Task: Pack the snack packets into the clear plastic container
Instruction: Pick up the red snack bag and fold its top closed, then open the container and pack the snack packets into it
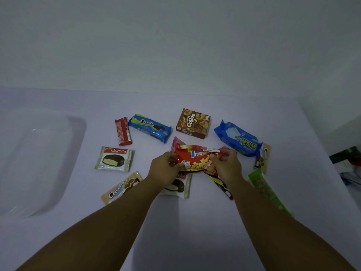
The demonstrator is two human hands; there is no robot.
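Two hands meet in my head view: left hand [166, 166] and right hand [227, 165] pinch opposite ends of the red potato-snack packet [197, 157], raised between them over the tabletop [195, 222]; clear plastic container [39, 163] lies far left.

Both hands hold one red potato snack packet [197, 158] above the middle of the table [195, 222]: the left hand [166, 169] grips its left end, the right hand [227, 166] pinches its right end. The clear plastic container [39, 163] stands at the table's left edge. Other packets lie around the hands, among them a Choco Pie [114, 159] and a Collon box [193, 123].
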